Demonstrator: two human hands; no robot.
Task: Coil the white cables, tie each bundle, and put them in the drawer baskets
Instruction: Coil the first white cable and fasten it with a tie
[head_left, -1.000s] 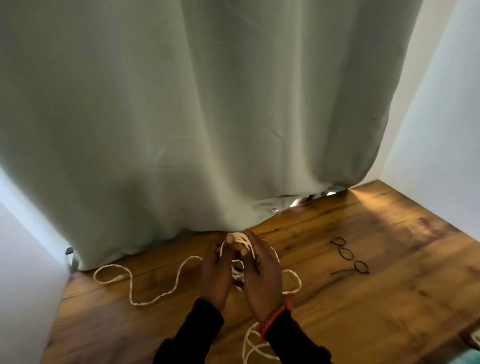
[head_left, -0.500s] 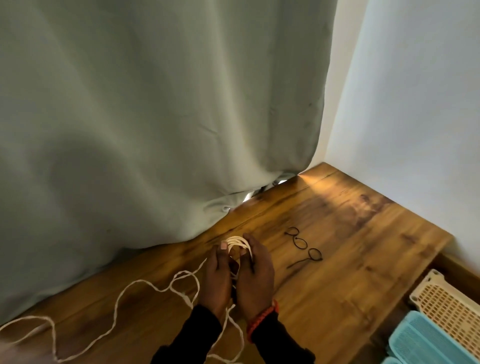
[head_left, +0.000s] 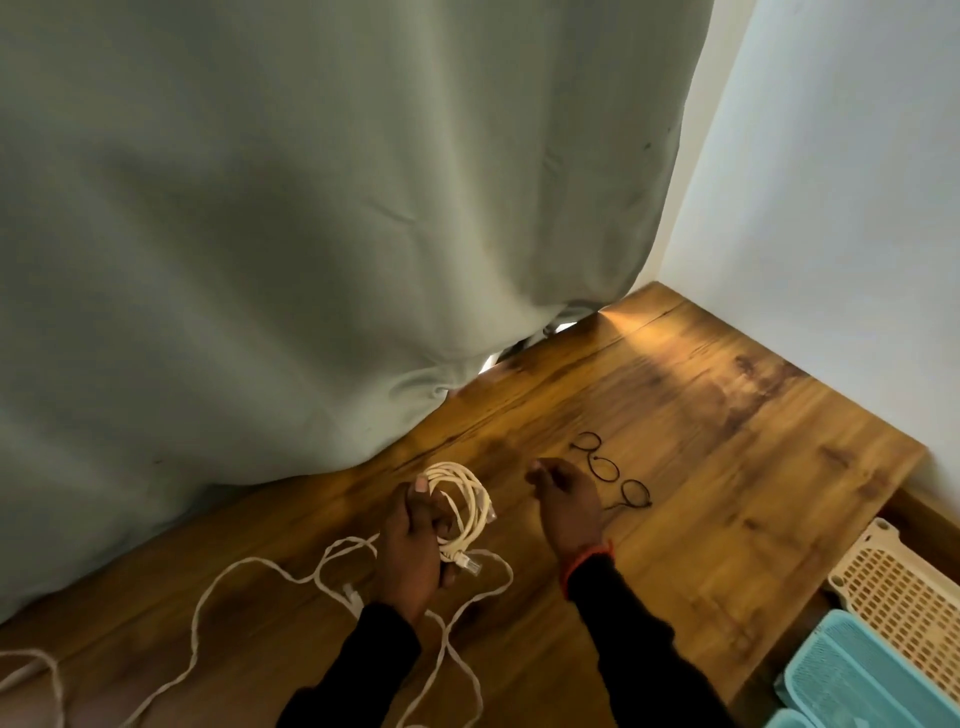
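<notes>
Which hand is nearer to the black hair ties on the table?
The right hand is nearer, just beside the black hair ties. The left hand is farther left, gripping the coiled white cable.

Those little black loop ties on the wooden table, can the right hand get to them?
Probably yes. The right hand hovers open just beside the small black loop ties on the wooden table, with nothing lying between them. The left hand holds the coiled white cable.
</notes>
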